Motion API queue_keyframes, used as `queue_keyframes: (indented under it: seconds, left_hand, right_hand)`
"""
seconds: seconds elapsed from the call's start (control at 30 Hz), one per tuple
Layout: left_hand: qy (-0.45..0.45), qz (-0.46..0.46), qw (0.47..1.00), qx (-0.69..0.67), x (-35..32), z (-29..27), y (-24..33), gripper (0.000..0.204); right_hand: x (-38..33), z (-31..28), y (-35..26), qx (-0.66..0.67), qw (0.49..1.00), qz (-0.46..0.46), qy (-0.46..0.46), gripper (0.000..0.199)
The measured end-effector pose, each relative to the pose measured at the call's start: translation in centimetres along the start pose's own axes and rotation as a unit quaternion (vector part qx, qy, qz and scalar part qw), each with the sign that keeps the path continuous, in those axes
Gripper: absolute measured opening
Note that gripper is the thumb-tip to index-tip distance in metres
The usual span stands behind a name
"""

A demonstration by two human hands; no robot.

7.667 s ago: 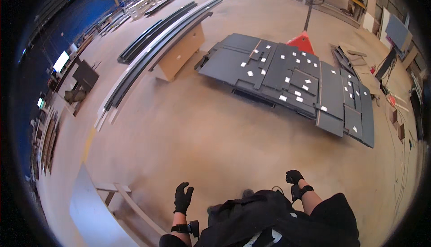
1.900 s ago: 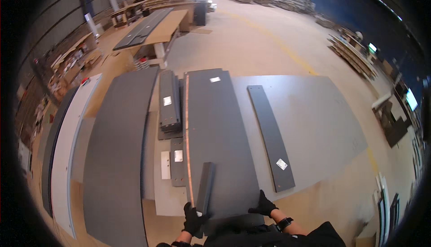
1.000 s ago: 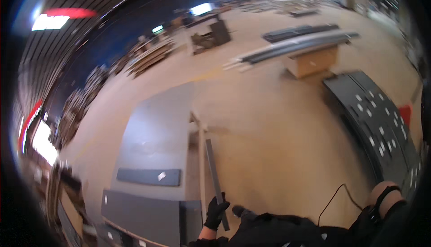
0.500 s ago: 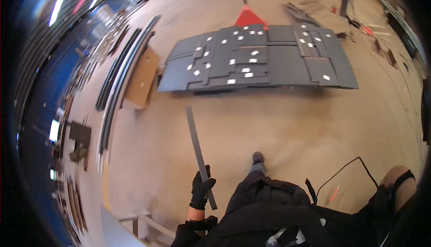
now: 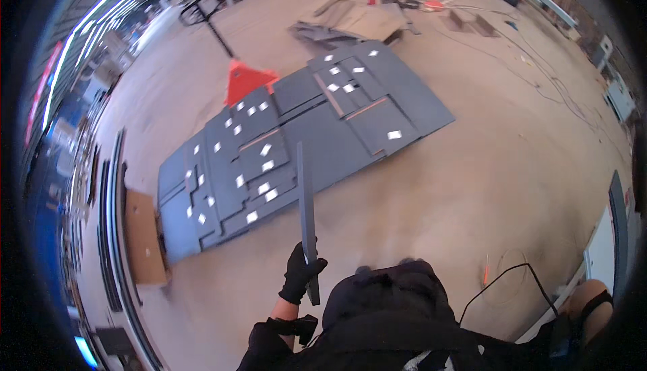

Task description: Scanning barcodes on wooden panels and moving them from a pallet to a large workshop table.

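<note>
My left hand [image 5: 299,275], in a black glove, is closed around the lower part of a long, narrow dark grey strip [image 5: 306,202]. The strip stands nearly upright in the picture, its far end overlapping the near edge of a low stack of dark grey panels [image 5: 317,142]. Many of these panels, cut in various sizes, carry small white labels. Of my right arm only a bare stretch with a black band [image 5: 588,300] shows at the right edge; the hand itself is out of sight.
Behind the stack stands a red pallet jack [image 5: 246,82]. A cardboard box [image 5: 143,239] and long metal profiles [image 5: 116,229] lie at the left. Scrap pieces [image 5: 350,20] are piled farther back. Cables [image 5: 539,81] trail over the floor at the right, near a pale surface with a dark strip [image 5: 617,229].
My view has swung to the right, so the panel stack now appears tilted and farther left. The left hand keeps its hold on the strip. A pale surface has come into view at the right.
</note>
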State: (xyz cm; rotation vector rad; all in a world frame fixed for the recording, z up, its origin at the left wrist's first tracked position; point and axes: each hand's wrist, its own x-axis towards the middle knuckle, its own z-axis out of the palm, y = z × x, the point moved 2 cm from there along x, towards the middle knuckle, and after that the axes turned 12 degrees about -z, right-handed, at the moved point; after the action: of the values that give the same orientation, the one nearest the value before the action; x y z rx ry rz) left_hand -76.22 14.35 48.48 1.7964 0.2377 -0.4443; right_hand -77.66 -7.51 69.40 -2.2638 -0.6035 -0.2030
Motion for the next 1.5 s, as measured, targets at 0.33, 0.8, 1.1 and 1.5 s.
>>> queue_keyframes:
  seconds: [0.33,0.8,1.1,1.5]
  left_hand:
    - [-0.13,-0.073,0.985,-0.084,19.6,17.3,11.4,0.059]
    - [-0.115,-0.138,0.984,0.016,49.6,26.9,18.8,0.064]
    - [0.057,-0.115,0.981,0.143,77.1,38.9,7.0,0.091]
    - [0.092,-0.258,0.951,0.141,86.8,43.7,-1.6,0.098]
  right_hand:
    - [-10.1,-20.0,28.8,-0.076,0.992,0.058,0.078,0.021]
    - [19.3,-30.7,57.9,-0.161,0.986,-0.002,0.036,0.021]
    - [26.1,-9.4,103.5,0.156,0.952,0.251,0.079,0.028]
    - [24.8,6.7,112.8,-0.085,0.83,0.492,-0.249,0.07]
